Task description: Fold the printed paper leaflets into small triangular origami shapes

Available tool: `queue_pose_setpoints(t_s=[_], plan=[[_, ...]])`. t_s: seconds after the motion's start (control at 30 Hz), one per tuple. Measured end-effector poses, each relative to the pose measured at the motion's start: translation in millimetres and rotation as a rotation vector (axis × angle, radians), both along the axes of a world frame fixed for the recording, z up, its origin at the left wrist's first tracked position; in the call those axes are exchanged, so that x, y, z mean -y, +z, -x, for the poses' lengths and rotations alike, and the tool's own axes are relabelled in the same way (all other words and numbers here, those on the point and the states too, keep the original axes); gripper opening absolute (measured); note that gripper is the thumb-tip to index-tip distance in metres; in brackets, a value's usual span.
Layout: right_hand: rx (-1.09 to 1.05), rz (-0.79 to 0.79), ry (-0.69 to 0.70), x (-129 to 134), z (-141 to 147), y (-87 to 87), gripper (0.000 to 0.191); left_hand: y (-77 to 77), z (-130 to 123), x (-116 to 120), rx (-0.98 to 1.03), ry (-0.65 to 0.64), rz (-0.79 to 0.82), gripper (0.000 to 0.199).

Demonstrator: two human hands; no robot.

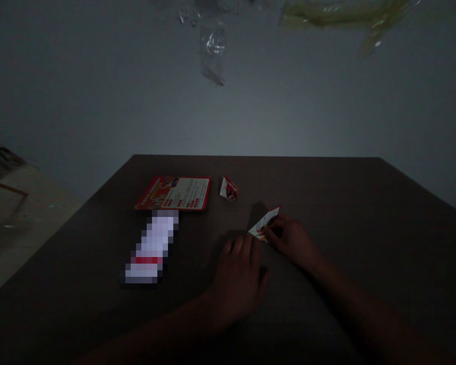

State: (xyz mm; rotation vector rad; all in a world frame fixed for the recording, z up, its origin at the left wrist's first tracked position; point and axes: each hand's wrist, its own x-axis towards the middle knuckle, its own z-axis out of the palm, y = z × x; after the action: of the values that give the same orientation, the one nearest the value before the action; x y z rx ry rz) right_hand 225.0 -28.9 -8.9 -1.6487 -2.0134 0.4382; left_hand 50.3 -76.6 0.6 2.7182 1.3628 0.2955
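A folded piece of printed paper [263, 223], white with red edges, is between my hands on the dark table. My right hand [291, 241] pinches its right side with thumb and forefinger. Flat on the table, palm down, lies my left hand [237, 279], its fingertips at the paper's lower left end. Farther back sits a small folded red and white paper piece [229, 189], apart from both hands. To its left are red and white printed leaflets [186, 193], lying flat, perhaps stacked.
A bright pixelated rectangle [150, 246], maybe a phone, lies on the left of the dark table [338, 187]. Behind the table stands a pale wall [269, 116] with a clear plastic bag [213, 50] and yellowish tape [327, 15] on it. The room is dim.
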Motion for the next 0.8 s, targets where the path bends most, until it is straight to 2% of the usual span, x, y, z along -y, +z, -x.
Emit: queue_pose_setpoints(t_s=[0.17,0.47,0.8], plan=[[0.026,-0.004,-0.023,-1.1,0.5,-2.2,0.023,-2.7,-1.5,-4.0,0.005,0.012,-0.011,0.056],[0.111,0.007,-0.055,2.7,3.9,0.8,0.024,-0.6,-2.2,-7.9,0.018,0.016,-0.010,0.052],[0.165,0.072,-0.080,3.8,2.8,3.2,0.023,-2.2,-1.9,-5.2,0.020,0.040,-0.008,0.053]])
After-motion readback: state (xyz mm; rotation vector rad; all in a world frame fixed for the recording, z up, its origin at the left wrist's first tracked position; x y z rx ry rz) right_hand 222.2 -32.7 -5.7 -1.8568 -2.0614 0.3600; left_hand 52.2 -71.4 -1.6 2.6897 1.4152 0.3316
